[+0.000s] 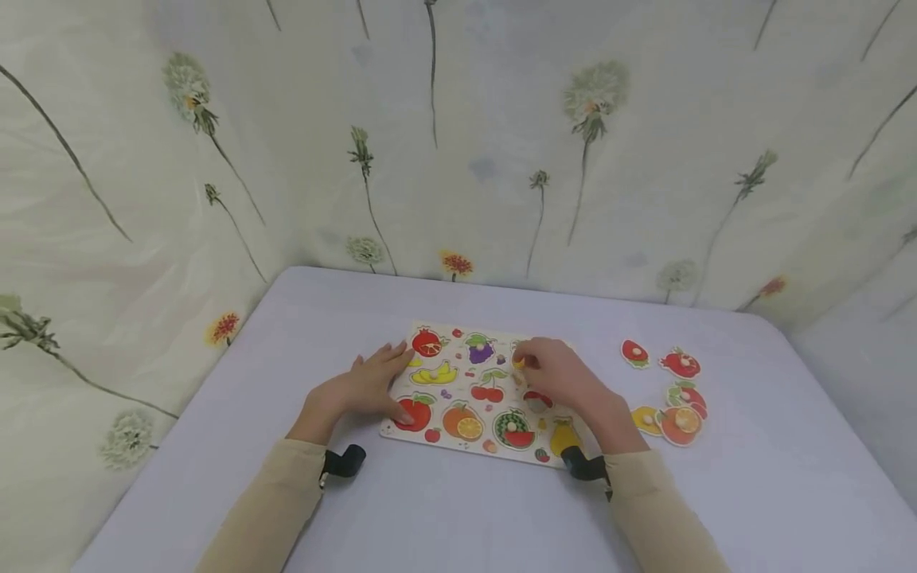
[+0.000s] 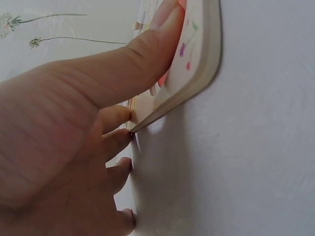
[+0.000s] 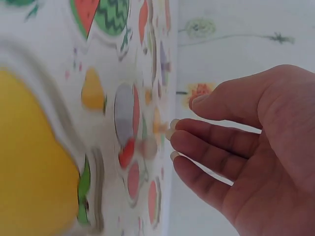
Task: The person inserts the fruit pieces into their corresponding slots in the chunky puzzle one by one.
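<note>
A wooden fruit puzzle board lies flat on the table. My left hand is spread along its left edge, the thumb resting over the red apple piece. In the left wrist view, the other fingers reach along and past the board's edge. My right hand is over the board's upper right, fingertips right at a small yellow-orange piece. In the right wrist view, its thumb stands apart from the bent fingers, which meet a small knob. Much of that piece is hidden by the hand.
Right of the board lie loose knobbed pieces: a strawberry, a pomegranate, a red fruit, a yellow piece and an orange. Flowered cloth hangs behind the white table.
</note>
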`<state>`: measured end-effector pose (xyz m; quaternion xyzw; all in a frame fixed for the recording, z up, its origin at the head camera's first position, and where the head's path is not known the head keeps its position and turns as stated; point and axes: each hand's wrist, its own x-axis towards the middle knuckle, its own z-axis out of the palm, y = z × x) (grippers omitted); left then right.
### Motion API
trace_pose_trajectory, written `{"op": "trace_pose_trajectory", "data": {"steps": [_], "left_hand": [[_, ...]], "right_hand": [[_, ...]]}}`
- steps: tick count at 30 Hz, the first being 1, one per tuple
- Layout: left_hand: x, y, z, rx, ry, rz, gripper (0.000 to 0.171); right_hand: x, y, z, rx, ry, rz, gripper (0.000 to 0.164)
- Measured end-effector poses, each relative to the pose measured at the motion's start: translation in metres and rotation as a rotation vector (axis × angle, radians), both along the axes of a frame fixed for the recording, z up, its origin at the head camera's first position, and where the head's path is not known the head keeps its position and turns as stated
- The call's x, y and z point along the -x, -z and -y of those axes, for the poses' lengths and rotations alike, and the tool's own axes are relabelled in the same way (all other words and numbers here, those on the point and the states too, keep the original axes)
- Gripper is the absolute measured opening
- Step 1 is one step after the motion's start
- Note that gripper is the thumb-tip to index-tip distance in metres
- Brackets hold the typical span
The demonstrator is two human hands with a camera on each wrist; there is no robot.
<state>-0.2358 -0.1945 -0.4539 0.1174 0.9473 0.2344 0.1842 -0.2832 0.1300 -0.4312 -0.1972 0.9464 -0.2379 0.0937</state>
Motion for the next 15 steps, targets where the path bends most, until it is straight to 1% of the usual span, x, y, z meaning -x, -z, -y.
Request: {"op": "trace_pose_trajectory", "data": {"steps": [4,10,15], "left_hand": [[0.001,0.004,0.001,0.025,-0.006,-0.016,0.109],[0.002,0.001,-0.002,-0.009,0.004,-0.003,0.108],[0.003,0.003,-0.003,0.008,0.0,-0.004,0.108]], "right_hand": [[0.002,-0.003,-0.015,-0.019,0.014,-0.017,0.03],[0.001,-0.004,-0.044,-0.057,0.061,-0.05,0.028],[-0.004,-0.003,-0.065,-0.105,0.11,-0.02,0.028]]}}
